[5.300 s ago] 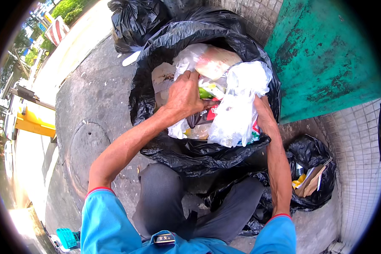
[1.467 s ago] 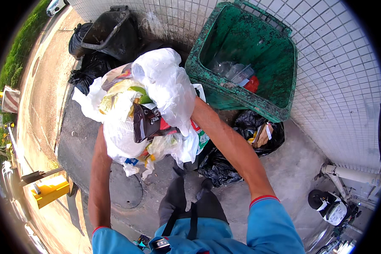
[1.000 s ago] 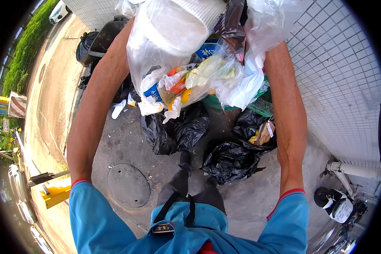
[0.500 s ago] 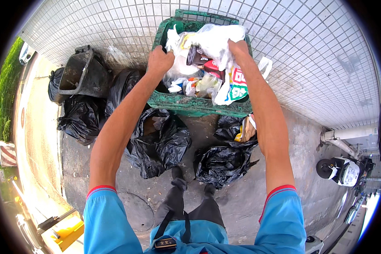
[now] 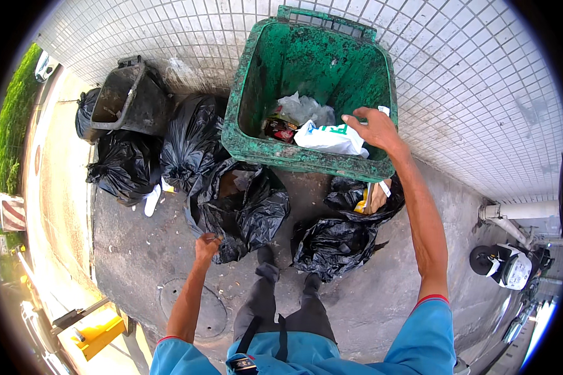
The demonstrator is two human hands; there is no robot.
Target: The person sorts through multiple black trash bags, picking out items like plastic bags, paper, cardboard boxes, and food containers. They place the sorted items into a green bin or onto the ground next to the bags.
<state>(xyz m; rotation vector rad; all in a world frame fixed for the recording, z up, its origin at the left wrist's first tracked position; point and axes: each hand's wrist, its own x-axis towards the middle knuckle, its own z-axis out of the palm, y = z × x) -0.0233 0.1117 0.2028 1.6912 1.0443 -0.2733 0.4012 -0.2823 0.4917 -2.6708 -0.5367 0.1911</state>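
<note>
The green wheeled bin (image 5: 313,164) stands against the tiled wall, its mouth facing me. Down inside lie a white plastic bag (image 5: 328,139) with green print, a cloudy clear plastic bag (image 5: 306,110) and dark red wrappers (image 5: 279,131). My right hand (image 5: 375,128) is over the bin's right side, fingers apart and holding nothing. My left hand (image 5: 207,246) is low at the near left edge of an opened black garbage bag (image 5: 231,206), its fingers closed together. What they pinch, if anything, is too small to make out.
Another black garbage bag (image 5: 331,247) lies spread on the ground at right. Tied black bags (image 5: 194,140) and a dark grey bin (image 5: 131,103) crowd the left. A white object (image 5: 152,200) lies beside them. A scooter (image 5: 513,265) is parked far right.
Both hands were up at the bin with a heap of rubbish and white plastic bags; that heap now sits low inside. My left hand has come down to the black bag. My right hand has opened.
</note>
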